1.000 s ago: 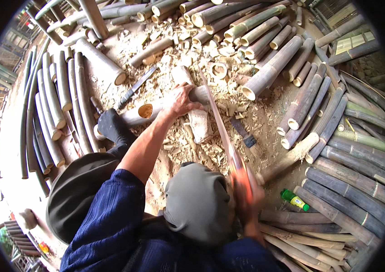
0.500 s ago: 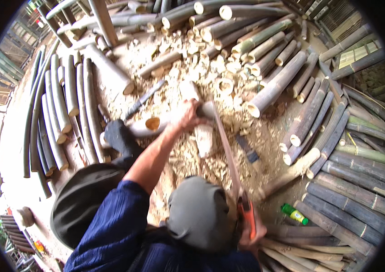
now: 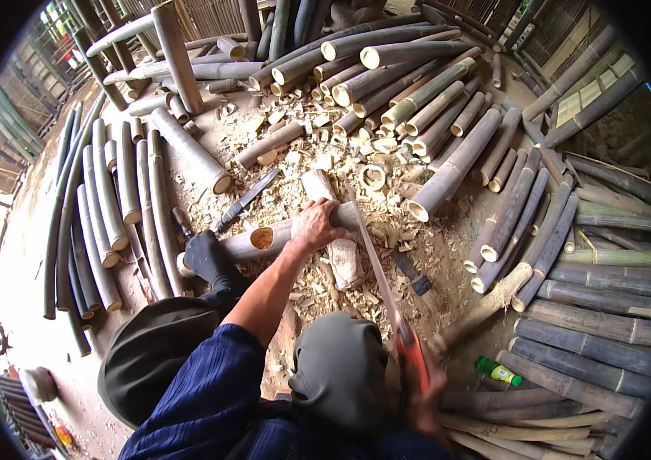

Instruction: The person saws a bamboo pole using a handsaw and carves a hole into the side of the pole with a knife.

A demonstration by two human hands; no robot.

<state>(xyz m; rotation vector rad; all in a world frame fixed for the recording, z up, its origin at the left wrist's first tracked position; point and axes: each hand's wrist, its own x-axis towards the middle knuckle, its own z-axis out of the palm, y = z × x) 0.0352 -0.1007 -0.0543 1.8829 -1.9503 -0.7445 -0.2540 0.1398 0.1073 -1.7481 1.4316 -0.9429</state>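
My left hand (image 3: 315,224) is wrapped over a bamboo pole (image 3: 237,246) near its right end, pressing it onto a pale wooden block (image 3: 346,265). A round hole (image 3: 262,238) is cut in the pole's upper side. Beside that hole my dark-socked foot (image 3: 209,257) rests on the pole's left part. My right hand (image 3: 430,389), smeared by motion, grips the orange handle of a handsaw (image 3: 384,285). The saw's long blade lies across the pole just right of my left hand, its tip beyond the pole's far side.
A knife (image 3: 247,201) lies beyond the pole; another dark-handled blade (image 3: 413,274) lies right of the saw. Shavings cover the ground. Bamboo poles (image 3: 460,162) are piled at the back and right, with more poles (image 3: 111,207) at left. A green bottle (image 3: 498,371) lies at lower right.
The saw has slid forward, so its tip now reaches farther past the pole. My left hand stays on the pole. The whole view has shifted a little.
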